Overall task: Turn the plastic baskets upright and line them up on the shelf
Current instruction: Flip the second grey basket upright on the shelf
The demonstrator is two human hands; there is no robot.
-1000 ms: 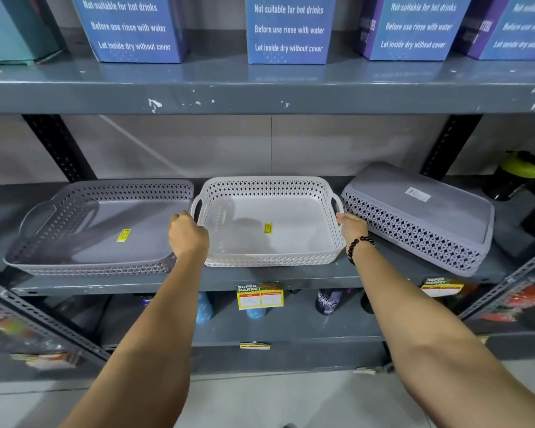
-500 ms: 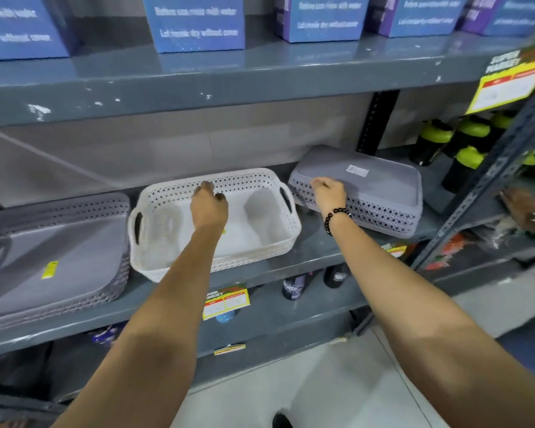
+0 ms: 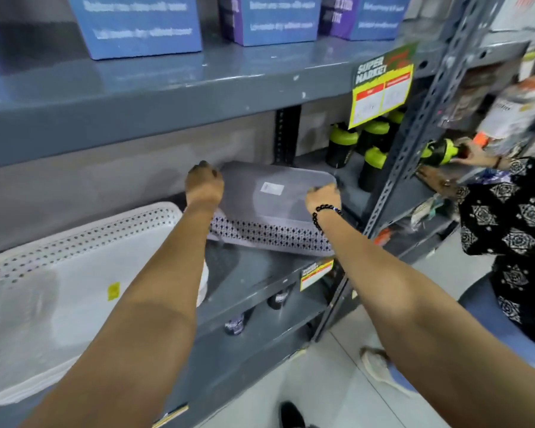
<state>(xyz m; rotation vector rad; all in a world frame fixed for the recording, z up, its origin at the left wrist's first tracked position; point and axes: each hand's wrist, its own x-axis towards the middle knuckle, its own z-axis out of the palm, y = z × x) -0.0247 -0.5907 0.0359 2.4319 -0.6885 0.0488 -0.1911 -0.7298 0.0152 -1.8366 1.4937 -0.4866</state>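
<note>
A grey plastic basket lies upside down on the grey metal shelf, its flat base up with a white label on it. My left hand grips its far left corner. My right hand, with a black bead bracelet on the wrist, holds its right end. The near edge of the grey basket looks slightly raised off the shelf. To the left, a white plastic basket stands upright on the same shelf, with a yellow sticker inside.
Black bottles with green lids stand behind and right of the grey basket. A perforated upright post bounds the bay. Blue boxes fill the shelf above. Another person in a patterned top handles a bottle at the right.
Both hands left the white basket and moved right onto the upside-down grey basket. The view swung right, so the left grey basket went out of sight.
</note>
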